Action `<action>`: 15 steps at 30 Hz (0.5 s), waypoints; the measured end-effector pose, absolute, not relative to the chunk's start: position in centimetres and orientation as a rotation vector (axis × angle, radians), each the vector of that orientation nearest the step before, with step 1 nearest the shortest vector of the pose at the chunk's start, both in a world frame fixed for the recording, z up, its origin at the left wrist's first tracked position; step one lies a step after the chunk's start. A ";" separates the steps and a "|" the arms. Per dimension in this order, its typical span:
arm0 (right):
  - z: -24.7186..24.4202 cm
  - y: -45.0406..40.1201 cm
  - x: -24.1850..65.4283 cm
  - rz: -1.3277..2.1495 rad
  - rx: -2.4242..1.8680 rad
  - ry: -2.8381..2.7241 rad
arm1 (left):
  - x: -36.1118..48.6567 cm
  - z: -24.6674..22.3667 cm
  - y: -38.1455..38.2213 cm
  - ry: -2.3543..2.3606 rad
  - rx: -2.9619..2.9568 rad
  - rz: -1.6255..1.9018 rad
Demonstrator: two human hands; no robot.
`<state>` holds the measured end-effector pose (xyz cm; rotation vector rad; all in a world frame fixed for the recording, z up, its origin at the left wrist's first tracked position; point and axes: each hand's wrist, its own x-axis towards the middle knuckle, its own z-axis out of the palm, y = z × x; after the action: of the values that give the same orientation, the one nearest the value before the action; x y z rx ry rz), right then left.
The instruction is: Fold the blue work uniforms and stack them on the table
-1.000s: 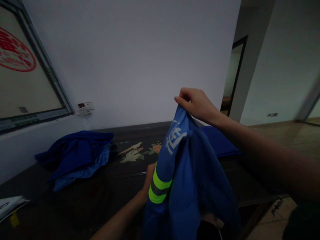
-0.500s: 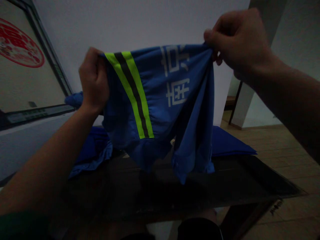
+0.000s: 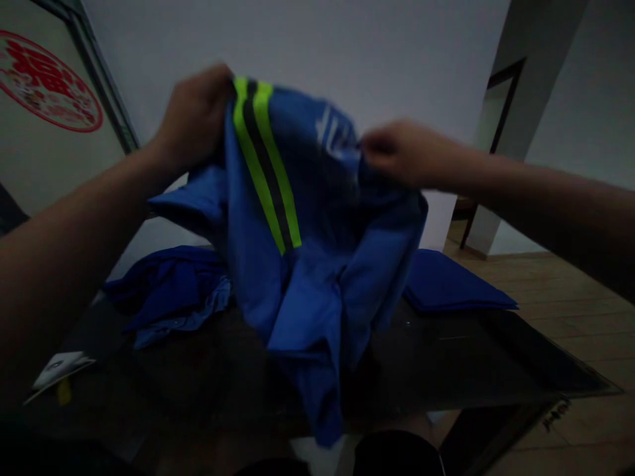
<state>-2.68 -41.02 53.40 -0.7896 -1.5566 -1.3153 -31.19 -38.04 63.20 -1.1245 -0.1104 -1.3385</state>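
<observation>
A blue work shirt (image 3: pixel 317 244) with a yellow-green and grey reflective stripe hangs in the air between my hands. White printed characters show near its right upper part, partly folded. My left hand (image 3: pixel 198 112) is closed on the upper left edge, beside the top of the stripe. My right hand (image 3: pixel 397 155) is closed on the cloth near the print, a little lower than the left; its fingers are blurred by motion. The lower part of the shirt droops in loose folds over the dark table (image 3: pixel 436 357), its lowest tip reaching the table's front edge.
A crumpled heap of blue clothes (image 3: pixel 173 284) lies on the table at the left. Folded dark blue cloth (image 3: pixel 456 284) lies flat at the right. White papers (image 3: pixel 59 370) sit at the near left. A pale wall (image 3: pixel 307 39) rises behind the table.
My left hand has moved up and to the right. My right hand has come down and inward, so the shirt, stretched wide before, now sags and bunches.
</observation>
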 end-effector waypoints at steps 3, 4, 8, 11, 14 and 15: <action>52.9 -38.9 -2.6 -1.291 -1.064 -1.510 | -30.4 63.3 -35.2 -0.366 -1.317 -1.048; 53.0 -38.8 -2.3 -1.284 -0.955 -1.395 | -30.3 63.5 -34.3 -0.376 -1.337 -1.045; 53.8 -39.8 -1.1 -1.308 -0.392 -0.987 | -30.6 64.3 -32.6 -0.252 -1.351 -1.279; 54.7 -37.6 -0.4 -1.331 -0.752 -1.263 | -30.6 65.2 -31.3 -0.197 -1.452 -1.359; 55.7 -32.1 0.5 -1.279 -1.247 -1.455 | -29.4 66.1 -27.3 -0.358 -1.599 -1.271; 56.0 -30.0 0.9 -1.306 -1.319 -1.404 | -28.8 66.3 -25.3 -0.434 -1.645 -1.221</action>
<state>0.90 -30.04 56.02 -1.3189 -1.4035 -1.3060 -28.81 -25.28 66.29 -1.6449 -0.4337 -1.2214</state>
